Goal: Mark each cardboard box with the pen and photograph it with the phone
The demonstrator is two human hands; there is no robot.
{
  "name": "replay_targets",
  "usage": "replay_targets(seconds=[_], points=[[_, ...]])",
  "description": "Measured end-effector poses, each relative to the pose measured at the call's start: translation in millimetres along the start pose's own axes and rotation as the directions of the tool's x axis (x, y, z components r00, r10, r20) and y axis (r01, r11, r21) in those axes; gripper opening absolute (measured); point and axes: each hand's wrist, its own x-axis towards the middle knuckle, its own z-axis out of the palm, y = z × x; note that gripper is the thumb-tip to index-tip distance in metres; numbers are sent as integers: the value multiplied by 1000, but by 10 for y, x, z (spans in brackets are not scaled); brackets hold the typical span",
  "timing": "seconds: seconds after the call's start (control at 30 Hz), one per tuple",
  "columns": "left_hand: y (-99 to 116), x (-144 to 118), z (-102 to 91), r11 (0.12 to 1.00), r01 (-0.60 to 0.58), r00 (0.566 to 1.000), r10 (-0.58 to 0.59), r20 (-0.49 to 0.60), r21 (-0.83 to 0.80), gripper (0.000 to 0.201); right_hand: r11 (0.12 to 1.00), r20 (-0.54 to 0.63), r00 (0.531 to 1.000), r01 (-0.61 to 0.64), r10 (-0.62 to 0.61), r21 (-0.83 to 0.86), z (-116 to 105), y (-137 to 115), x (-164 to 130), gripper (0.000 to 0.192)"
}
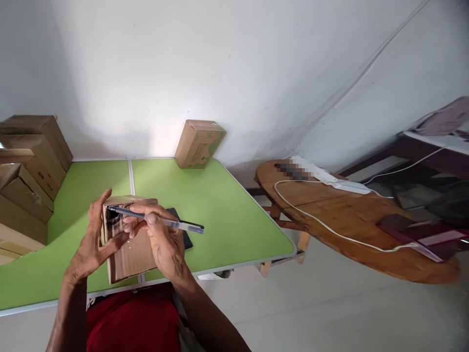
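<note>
A small cardboard box (134, 261) rests near the front edge of the green table. My left hand (90, 249) grips its left end, with the thumb on the top face and the fingers along the side. Dark marks (116, 218) show on the box close to that thumb. Between the fingers of my right hand (164, 247) is a pen (185, 225), its tip pointing left at the box's upper left corner. My right hand lies over the right part of the box and hides it. Just behind this hand, a dark flat object like a phone (187, 240) is partly covered.
Several cardboard boxes (27, 195) are stacked at the table's left. Another printed box (201, 146) stands against the wall on the green table (227, 220). To the right, a wooden table (330, 215) holds a white cable (311, 215), a power strip (348, 187) and a dark red object (406, 232).
</note>
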Motion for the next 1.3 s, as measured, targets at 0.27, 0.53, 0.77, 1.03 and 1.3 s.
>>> replay_targets(seconds=[0.27,0.53,0.77,1.03,1.3], points=[[57,29,46,1000,23,1000,-23,2,-9,98,980,-18,999,-52,49,-194,-62,-28,-17,28],[70,36,37,998,56,998,-56,5,-12,99,960,-16,996,-84,83,-266,-136,-100,-8,29],[98,42,37,996,85,996,-85,1,-26,98,949,-122,991,-95,60,-299,-235,-163,0,36],[105,45,44,998,64,998,-64,2,-10,95,954,-258,964,-16,-65,-300,-163,-231,164,39],[123,69,0,987,152,987,-155,-53,-45,99,924,-298,933,83,-204,-373,-376,-254,522,43]])
